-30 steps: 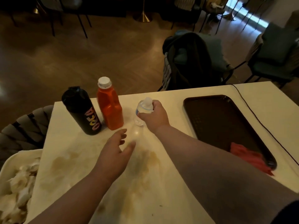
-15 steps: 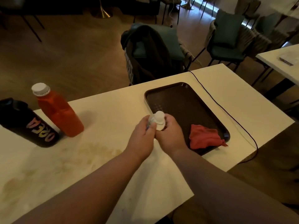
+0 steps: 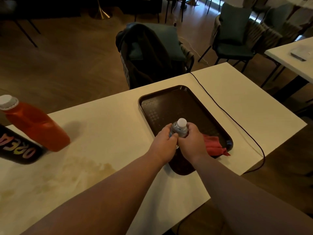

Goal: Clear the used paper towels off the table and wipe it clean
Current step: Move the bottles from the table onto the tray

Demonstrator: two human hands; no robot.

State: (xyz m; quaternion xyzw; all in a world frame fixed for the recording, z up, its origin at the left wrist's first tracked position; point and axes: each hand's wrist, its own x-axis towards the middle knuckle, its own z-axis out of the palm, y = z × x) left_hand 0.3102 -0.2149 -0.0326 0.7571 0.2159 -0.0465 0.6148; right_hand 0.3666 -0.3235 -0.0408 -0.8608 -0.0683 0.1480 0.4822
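Observation:
A small clear water bottle (image 3: pixel 179 128) with a white cap is upright over the near part of the dark brown tray (image 3: pixel 171 102). My left hand (image 3: pixel 163 144) grips it from the left and my right hand (image 3: pixel 193 141) from the right. A red cloth (image 3: pixel 214 146) lies crumpled on the tray's near right corner, just right of my right hand. The white table (image 3: pixel 105 122) carries a brownish stain (image 3: pixel 79 168) at the near left. No paper towels are in view.
An orange juice bottle (image 3: pixel 35 124) and a black bottle with coloured letters (image 3: pixel 15 148) stand at the left. A black cable (image 3: pixel 227 114) runs across the table right of the tray. A chair draped with a dark jacket (image 3: pixel 149 53) stands behind the table.
My right hand carried the water bottle from beside the orange bottle rightward to over the tray, and my left hand joined it on the bottle. The view swung right, away from the bin of paper towels.

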